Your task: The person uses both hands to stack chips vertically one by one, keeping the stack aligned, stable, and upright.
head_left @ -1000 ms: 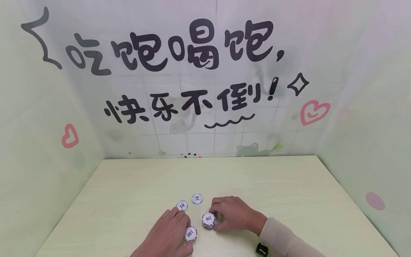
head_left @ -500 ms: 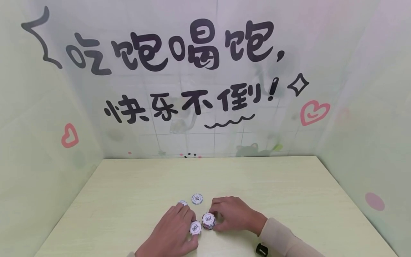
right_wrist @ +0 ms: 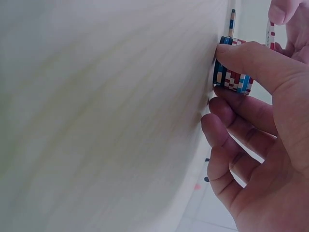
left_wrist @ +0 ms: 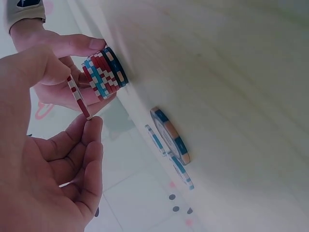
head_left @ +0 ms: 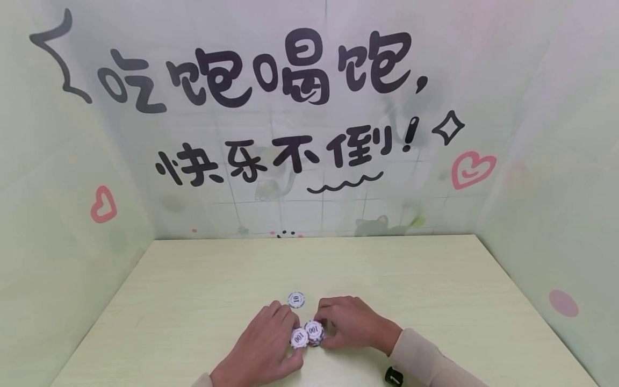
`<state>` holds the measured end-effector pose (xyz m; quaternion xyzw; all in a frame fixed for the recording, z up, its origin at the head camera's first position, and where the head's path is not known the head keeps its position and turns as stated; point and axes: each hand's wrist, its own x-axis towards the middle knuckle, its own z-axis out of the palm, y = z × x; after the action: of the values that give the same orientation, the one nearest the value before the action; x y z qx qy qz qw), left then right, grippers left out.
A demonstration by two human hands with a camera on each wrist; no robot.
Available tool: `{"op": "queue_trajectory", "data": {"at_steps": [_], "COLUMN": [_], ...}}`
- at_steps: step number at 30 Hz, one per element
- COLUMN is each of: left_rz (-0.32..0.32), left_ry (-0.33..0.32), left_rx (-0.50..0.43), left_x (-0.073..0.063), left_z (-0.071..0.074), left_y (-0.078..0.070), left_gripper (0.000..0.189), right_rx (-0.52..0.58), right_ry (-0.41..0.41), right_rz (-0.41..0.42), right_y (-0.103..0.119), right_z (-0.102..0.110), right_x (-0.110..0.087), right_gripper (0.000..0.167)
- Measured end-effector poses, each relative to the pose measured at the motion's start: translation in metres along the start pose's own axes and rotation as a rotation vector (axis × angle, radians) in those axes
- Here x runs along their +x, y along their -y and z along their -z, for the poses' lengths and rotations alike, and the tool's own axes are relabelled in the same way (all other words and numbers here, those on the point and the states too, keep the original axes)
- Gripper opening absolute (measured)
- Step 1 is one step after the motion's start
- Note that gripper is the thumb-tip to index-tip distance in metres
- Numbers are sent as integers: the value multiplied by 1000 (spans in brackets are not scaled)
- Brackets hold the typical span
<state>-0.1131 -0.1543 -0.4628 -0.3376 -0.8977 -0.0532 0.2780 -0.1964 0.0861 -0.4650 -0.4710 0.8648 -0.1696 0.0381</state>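
Between thumb and fingertips, my left hand (head_left: 261,344) pinches a white poker chip (head_left: 299,338) marked 100; its edge is red and white in the left wrist view. This chip is held flat beside the top of a chip stack (head_left: 315,332), above the table. My right hand (head_left: 355,325) grips that stack from the right, thumb and fingers around its sides. Blue chips form the bottom of the stack (left_wrist: 104,75), with red and light blue ones above. A chip marked 10 (head_left: 296,300) lies flat just beyond my left hand.
Blue-edged chips (left_wrist: 171,135) lie on the table near my left hand, partly overlapping in the left wrist view. The pale wooden table (head_left: 387,269) meets a printed back wall (head_left: 314,215). A black item (head_left: 394,376) sits below my right sleeve (head_left: 430,357).
My left hand has moved right and slightly away from me, bringing its chip up against the stack in the head view. It now covers one 10 chip. The right hand stays put.
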Motion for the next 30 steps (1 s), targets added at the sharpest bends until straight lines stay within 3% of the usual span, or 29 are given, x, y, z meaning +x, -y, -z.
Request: {"op": "queue_trajectory", "data": {"at_steps": [15, 24, 30], "left_rz": [-13, 0, -28], "left_ry": [6, 53, 37], "left_rx": [19, 27, 41], "left_x": [9, 16, 19], "left_z": [-9, -10, -12], "left_y": [-1, -2, -3], "left_gripper": [32, 30, 30], "right_rx": [-15, -6, -21], "right_ry": [-9, -2, 0], "right_rz": [10, 3, 0], "right_y": [-1, -1, -2], "right_z": [-1, 0, 0], "right_x": [-1, -1, -1], "right_gripper": [27, 28, 27]}}
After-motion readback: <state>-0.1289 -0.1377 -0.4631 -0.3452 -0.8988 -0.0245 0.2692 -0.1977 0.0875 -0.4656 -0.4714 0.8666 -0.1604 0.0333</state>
